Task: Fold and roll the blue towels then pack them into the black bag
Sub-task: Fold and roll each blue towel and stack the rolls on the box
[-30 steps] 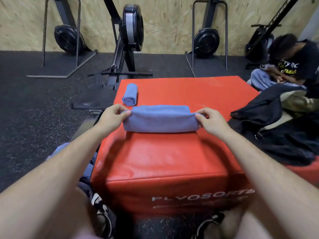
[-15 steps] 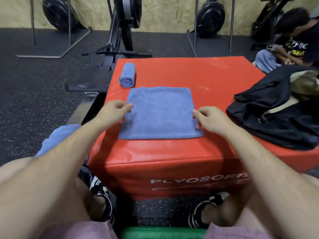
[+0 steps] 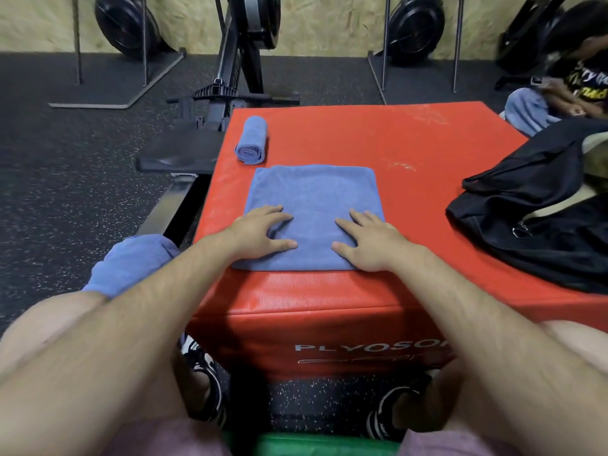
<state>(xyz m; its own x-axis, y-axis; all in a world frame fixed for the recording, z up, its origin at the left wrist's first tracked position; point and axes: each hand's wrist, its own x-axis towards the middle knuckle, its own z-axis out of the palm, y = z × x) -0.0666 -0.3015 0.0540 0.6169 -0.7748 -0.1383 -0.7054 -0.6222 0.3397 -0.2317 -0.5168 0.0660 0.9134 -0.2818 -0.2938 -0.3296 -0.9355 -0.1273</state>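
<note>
Red bench (image 3: 329,291), padded, seen from its near edge; folded blue towel (image 3: 312,192) lies flat on the bench's near-left part, roughly square. Left hand (image 3: 256,232) and right hand (image 3: 368,240) both rest palm-down on the towel's near half; fingers straight and spread, pressing the cloth, gripping nothing. Rolled blue towel (image 3: 251,139) at the bench's far-left corner, just beyond the folded one and apart from it. Black bag (image 3: 539,205) slumped on the bench's right side, mouth gaping. Another blue towel (image 3: 131,261) off the bench's left side, draped over the person's knee. Second person (image 3: 579,77) beyond the bench's far-right corner.
</note>
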